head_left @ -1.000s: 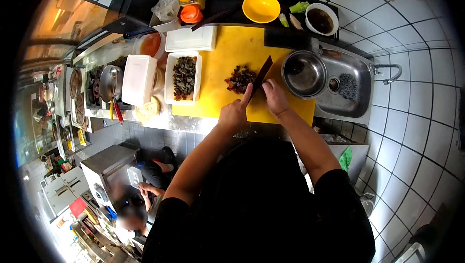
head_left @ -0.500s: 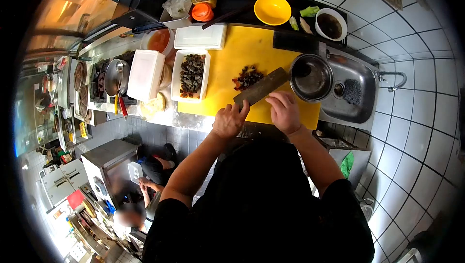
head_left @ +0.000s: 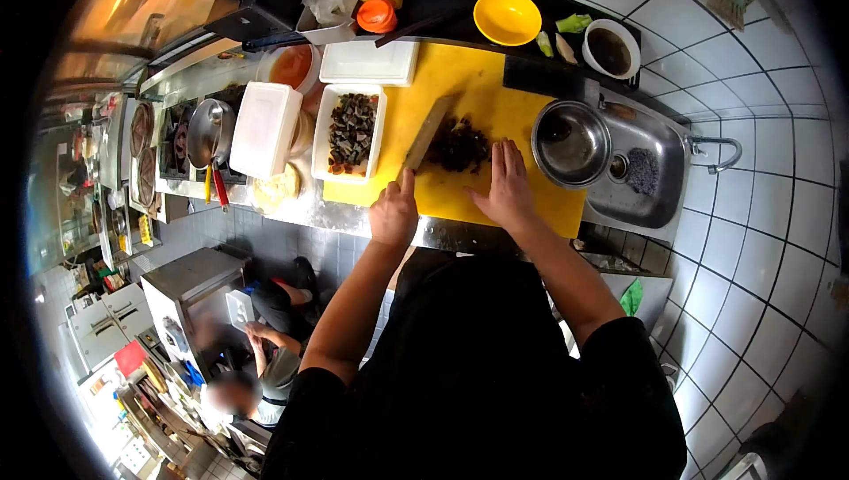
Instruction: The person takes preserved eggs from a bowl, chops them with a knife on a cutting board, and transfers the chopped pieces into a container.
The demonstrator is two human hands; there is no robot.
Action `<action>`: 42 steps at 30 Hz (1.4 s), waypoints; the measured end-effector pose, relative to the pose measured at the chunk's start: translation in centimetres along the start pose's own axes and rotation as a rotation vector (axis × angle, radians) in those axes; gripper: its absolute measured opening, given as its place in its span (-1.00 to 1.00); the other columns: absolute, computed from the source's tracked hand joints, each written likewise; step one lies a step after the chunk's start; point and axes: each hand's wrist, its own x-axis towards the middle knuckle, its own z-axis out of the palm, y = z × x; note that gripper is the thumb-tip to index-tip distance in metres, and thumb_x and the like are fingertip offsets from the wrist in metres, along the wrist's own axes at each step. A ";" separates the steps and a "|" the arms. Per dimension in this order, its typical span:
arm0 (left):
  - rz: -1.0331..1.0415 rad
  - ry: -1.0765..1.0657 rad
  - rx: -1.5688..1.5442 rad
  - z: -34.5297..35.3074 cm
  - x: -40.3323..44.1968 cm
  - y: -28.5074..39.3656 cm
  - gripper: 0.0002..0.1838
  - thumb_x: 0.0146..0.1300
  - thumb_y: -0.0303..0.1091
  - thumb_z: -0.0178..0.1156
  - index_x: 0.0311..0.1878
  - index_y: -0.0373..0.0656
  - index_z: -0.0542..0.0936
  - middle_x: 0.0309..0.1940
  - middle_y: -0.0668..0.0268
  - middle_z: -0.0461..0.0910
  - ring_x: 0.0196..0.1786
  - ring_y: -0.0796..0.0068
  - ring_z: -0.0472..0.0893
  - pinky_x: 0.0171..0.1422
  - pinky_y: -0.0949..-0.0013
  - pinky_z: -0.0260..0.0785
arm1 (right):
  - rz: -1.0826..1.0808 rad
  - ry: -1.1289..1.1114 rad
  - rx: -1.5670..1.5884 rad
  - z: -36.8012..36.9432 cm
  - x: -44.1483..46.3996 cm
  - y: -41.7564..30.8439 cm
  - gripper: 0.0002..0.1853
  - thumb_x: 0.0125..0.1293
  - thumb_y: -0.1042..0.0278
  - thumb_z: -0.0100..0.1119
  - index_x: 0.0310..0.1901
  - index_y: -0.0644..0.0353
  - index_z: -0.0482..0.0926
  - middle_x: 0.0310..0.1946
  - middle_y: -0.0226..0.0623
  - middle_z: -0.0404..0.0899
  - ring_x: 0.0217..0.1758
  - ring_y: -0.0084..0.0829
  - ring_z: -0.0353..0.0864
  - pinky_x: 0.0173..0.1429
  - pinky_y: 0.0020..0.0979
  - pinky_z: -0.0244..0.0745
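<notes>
My left hand (head_left: 395, 212) is closed round the handle of a cleaver (head_left: 430, 132). Its blade slants away from me over the yellow cutting board (head_left: 531, 206), along the left side of a pile of dark chopped pieces (head_left: 459, 146). At the pile's right edge, my right hand (head_left: 508, 188) has its fingers stretched out, with nothing in it. Whether its fingertips touch the pieces I cannot tell. A white container (head_left: 380, 131) to the left of the cleaver holds more dark, glossy chopped pieces.
Right of the board is a metal bowl (head_left: 572, 181) beside the sink (head_left: 672, 201). A white lidded box (head_left: 263, 131) and a pan (head_left: 210, 131) are at left. A yellow bowl (head_left: 508, 18) stands on the back shelf. Another person (head_left: 274, 339) sits at lower left.
The cleaver has swung from the pile's right side to its left, now gripped in my left hand. My right hand has opened out flat beside the pile, which looks more spread.
</notes>
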 end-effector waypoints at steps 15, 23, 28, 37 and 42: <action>-0.371 -0.164 -0.893 1.6 -2.5 -1.1 -0.11 0.38 -0.53 0.25 0.69 -0.11 0.03 -0.23 -0.11 0.75 -0.25 0.13 0.80 -0.12 0.17 0.64 | 0.020 0.085 0.081 5.5 6.8 -2.0 0.03 0.29 -0.24 0.36 0.57 0.30 0.16 0.56 0.28 0.10 0.62 0.29 0.11 0.64 0.16 0.10; -0.372 -0.363 -1.054 3.8 -0.4 1.7 -0.11 0.33 -0.46 0.29 0.67 -0.13 0.08 0.07 -0.29 0.66 0.11 -0.20 0.70 0.19 0.08 0.57 | 0.081 0.225 0.211 7.7 7.5 -3.1 -0.35 0.46 0.12 0.21 0.48 0.25 0.37 0.48 0.23 0.29 0.55 0.26 0.24 0.61 0.05 0.21; -0.186 -0.262 -1.053 4.5 0.5 2.7 -0.15 0.30 -0.46 0.31 0.62 -0.24 0.17 0.17 -0.33 0.60 0.27 -0.27 0.61 0.34 0.04 0.49 | 0.091 0.392 0.301 8.3 7.6 -3.1 -0.52 0.49 0.32 0.16 0.40 0.22 0.48 0.47 0.18 0.32 0.51 0.21 0.33 0.55 0.02 0.32; -0.307 -0.025 -1.042 -3.3 -2.0 -1.6 -0.13 0.30 -0.58 0.30 0.65 -0.22 0.14 0.16 -0.19 0.67 0.23 0.04 0.70 0.21 0.17 0.57 | -0.148 0.420 0.442 3.8 11.5 -13.9 -0.63 0.47 0.38 0.21 0.26 0.26 0.61 0.44 0.07 0.39 0.49 0.12 0.38 0.56 -0.02 0.32; -0.407 0.120 -0.758 -9.2 -0.4 -6.0 -0.15 0.28 -0.61 0.26 0.63 -0.22 0.17 0.02 -0.31 0.66 0.02 -0.25 0.73 0.04 0.08 0.61 | -0.213 0.497 0.656 6.8 16.3 -21.7 -0.66 0.47 0.40 0.21 0.23 0.20 0.64 0.38 0.05 0.48 0.43 0.10 0.46 0.53 -0.07 0.36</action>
